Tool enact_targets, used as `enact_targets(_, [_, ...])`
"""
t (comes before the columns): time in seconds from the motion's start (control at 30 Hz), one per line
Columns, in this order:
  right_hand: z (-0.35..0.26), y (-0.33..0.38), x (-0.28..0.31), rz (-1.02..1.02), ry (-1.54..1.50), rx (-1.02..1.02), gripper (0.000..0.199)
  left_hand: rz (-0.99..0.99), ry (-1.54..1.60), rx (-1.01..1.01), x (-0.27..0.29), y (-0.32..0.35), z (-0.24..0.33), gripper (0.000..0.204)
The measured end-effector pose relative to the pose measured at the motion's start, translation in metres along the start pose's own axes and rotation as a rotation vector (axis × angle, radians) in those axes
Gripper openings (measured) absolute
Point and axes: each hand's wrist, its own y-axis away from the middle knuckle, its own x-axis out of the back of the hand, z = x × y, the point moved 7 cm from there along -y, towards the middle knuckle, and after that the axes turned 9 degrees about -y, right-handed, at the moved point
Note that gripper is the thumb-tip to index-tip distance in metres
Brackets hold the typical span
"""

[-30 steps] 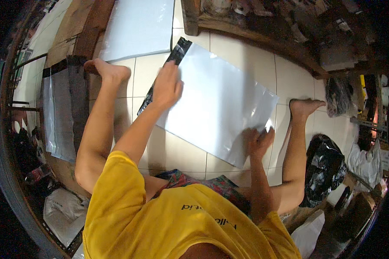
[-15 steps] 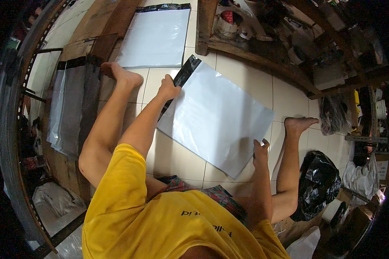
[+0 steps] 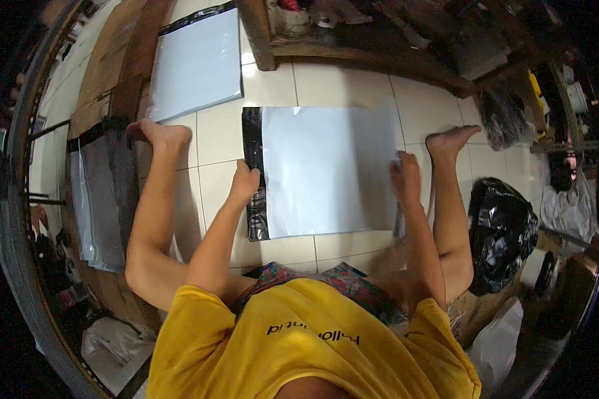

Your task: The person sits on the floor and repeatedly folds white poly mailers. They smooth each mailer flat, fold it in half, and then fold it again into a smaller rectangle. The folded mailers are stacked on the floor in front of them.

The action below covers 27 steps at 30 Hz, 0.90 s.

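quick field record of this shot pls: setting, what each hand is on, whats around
setting: person seated on a tiled floor, legs spread
main item: white poly mailer bag with a black strip along its left edge, flat between the legs
left hand: on the bag's black left edge
right hand: on the bag's right edge
upper left: second white mailer bag
far left: more bags on cardboard
right: black plastic bag
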Motion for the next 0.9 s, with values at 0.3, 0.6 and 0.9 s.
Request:
enact_targets(0.3, [-0.005, 0.028, -0.101, -0.061, 0.078, 0.160, 0.071, -0.146, 0.261, 0.183, 0.007, 0.022, 0.012, 0.035])
enact_targets(0.6, [0.025, 0.019, -0.071, -0.481, -0.403, -0.352, 0.078, -0.173, 0.445, 0.254, -0.008, 0.039, 0.012, 0.025])
enact_targets(0.9, [0.031, 0.015, -0.080, -0.415, -0.300, -0.361, 0.065, -0.160, 0.606, 0.358, -0.009, 0.049, 0.028, 0.021])
